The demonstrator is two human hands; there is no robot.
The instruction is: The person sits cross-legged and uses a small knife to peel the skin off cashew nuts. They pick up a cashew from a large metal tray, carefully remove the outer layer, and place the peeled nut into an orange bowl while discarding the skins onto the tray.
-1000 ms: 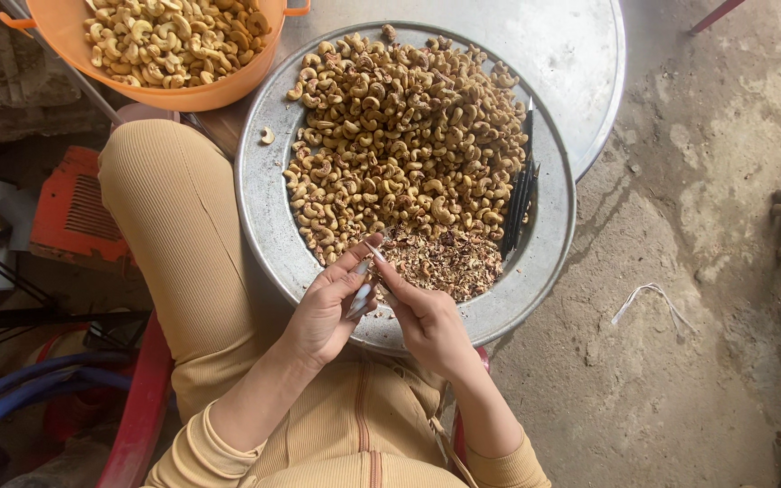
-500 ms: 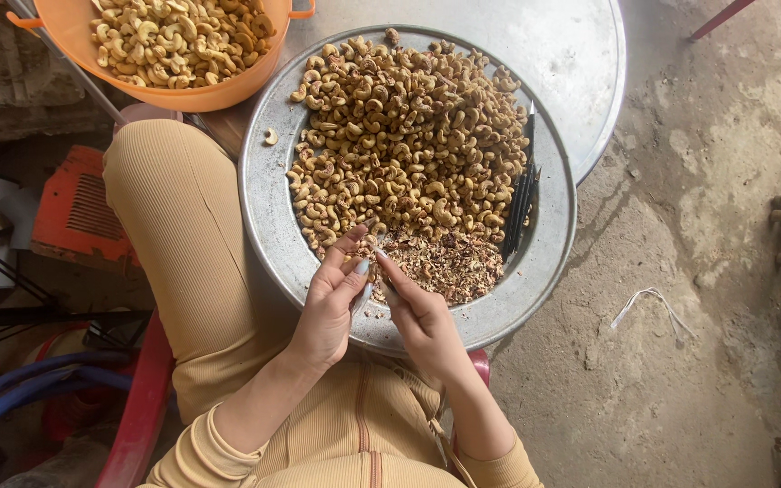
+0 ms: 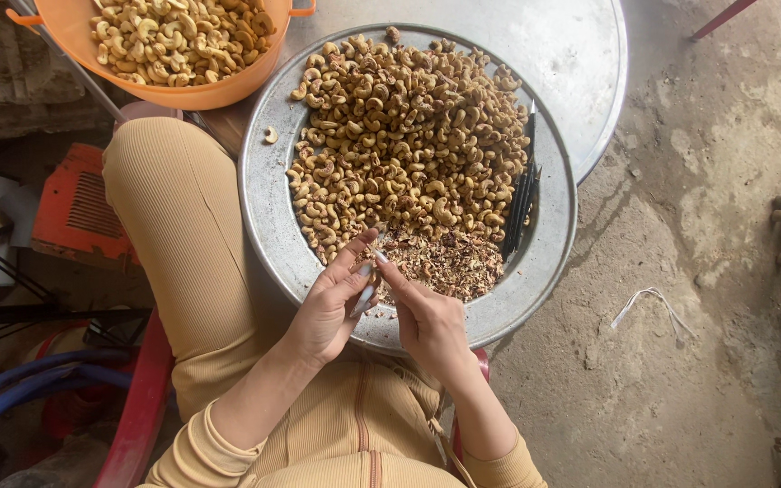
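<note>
A round metal tray (image 3: 268, 217) rests on my lap, heaped with unpeeled cashew nuts (image 3: 409, 136) and a small pile of brown skin flakes (image 3: 445, 262) at its near side. My left hand (image 3: 332, 303) and my right hand (image 3: 427, 321) meet over the tray's near rim, fingertips pinched together on a single cashew nut (image 3: 374, 262). A thin pale blade shows between the two hands; which hand holds it I cannot tell. Dark slim tools (image 3: 522, 194) lie on the tray's right side.
An orange plastic basin (image 3: 183, 90) of peeled pale cashews stands at the top left. A second metal tray (image 3: 580, 63) lies under the first at the top right. Concrete floor spreads to the right. A red plastic chair edge (image 3: 142, 407) is at the lower left.
Both hands have stayed together at the tray's near rim, shifting only slightly while the fingers work on the nut.
</note>
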